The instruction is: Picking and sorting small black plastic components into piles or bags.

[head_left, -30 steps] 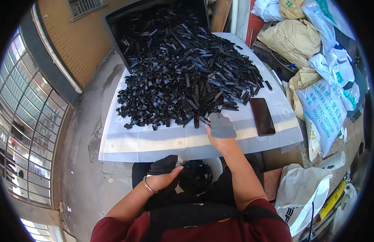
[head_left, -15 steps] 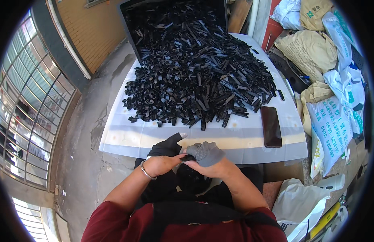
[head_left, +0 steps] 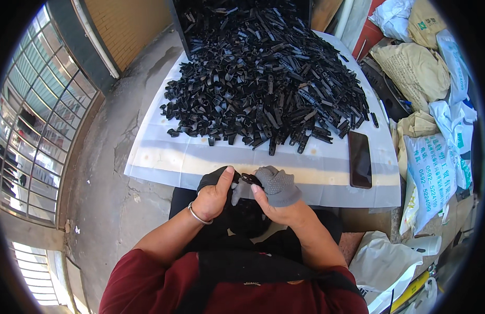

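A small black plastic piece (head_left: 250,179) is pinched by the grip of the grey-gloved right hand (head_left: 278,189), being held between thumb and fingers, with its free end pointed toward the left hand (head_left: 214,194). The left grip, in a black glove with the thumb raised, is placed just beside that piece, but whether anything is clasped in it cannot be told, as its fingers are largely hidden. Beyond both hands, a heap of similar black pieces (head_left: 263,78) is spread over the white-covered worktop (head_left: 153,157), with a smartphone (head_left: 360,159) laid at its right.
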Demonstrator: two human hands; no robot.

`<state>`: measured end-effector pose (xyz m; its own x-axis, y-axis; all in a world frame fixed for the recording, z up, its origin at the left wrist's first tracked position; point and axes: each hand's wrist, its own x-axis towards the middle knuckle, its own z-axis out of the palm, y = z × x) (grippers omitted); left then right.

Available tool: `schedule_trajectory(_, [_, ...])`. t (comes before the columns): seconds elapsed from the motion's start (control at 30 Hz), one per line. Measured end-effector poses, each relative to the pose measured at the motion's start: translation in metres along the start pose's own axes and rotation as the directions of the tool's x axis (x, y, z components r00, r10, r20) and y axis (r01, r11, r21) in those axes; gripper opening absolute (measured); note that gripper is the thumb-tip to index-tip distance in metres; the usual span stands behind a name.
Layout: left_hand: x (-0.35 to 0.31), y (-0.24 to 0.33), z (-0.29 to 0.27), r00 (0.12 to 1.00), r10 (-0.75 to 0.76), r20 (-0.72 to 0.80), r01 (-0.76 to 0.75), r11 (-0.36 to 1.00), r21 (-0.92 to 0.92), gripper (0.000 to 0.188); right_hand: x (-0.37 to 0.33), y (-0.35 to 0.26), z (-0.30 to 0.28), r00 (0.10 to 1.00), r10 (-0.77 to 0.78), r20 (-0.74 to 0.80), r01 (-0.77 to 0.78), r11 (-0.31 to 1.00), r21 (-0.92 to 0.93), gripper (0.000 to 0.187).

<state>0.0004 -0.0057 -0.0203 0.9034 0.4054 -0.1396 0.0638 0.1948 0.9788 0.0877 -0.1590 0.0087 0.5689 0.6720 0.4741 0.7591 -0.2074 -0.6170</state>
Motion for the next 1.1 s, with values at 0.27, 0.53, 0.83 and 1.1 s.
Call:
schedule_trajectory(0.27, [-0.006,0.022,0.003,0.977,0.215,0.002,-0.190,0.862,0.469,0.037,0.000,-0.005,-0.008,0.996,-0.058,0.063,0.064,0.993,-0.096,0.021])
schedule_trajectory(0.53, [-0.001,0.022,0.002,0.944,0.305,0.130,-0.323,0.760,0.564,0.030,-0.004,-0.007,-0.009,0.966,0.024,0.257,0.051,0.959,-0.278,0.026])
schedule_trajectory(0.83, [0.001,0.023,0.001,0.909,0.311,0.276,-0.415,0.647,0.640,0.028,-0.004,-0.003,0.013,0.989,-0.143,0.030,0.145,0.979,-0.140,0.023])
schedule_trajectory(1.1, [0.069,0.037,-0.022,0.704,0.621,0.343,-0.541,0.157,0.826,0.026,0.038,0.022,0.010,0.992,0.096,0.088,-0.052,0.913,-0.404,0.028])
